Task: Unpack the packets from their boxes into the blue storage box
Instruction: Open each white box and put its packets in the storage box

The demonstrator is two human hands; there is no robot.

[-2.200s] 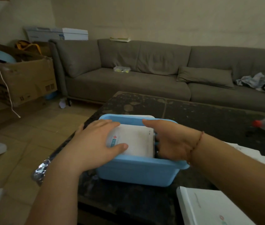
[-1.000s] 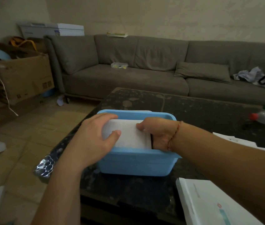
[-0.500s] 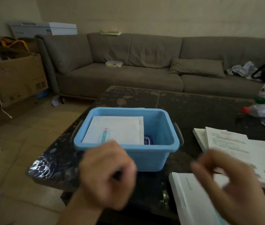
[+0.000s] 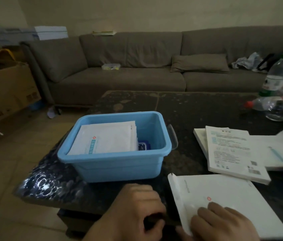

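Several flat white packets (image 4: 108,138) (red cross, teal strip) lie stacked in our blue plastic storage box (image 4: 119,166) on the dark table (image 4: 198,110), while our left hand (image 4: 137,211) curls empty and our right hand (image 4: 224,223) rests flat-fingered on a white cardboard box (image 4: 224,193) nearby.

both hands left the blue storage box (image 4: 114,164); right hand (image 4: 224,223) apparently rests on white box (image 4: 224,197).
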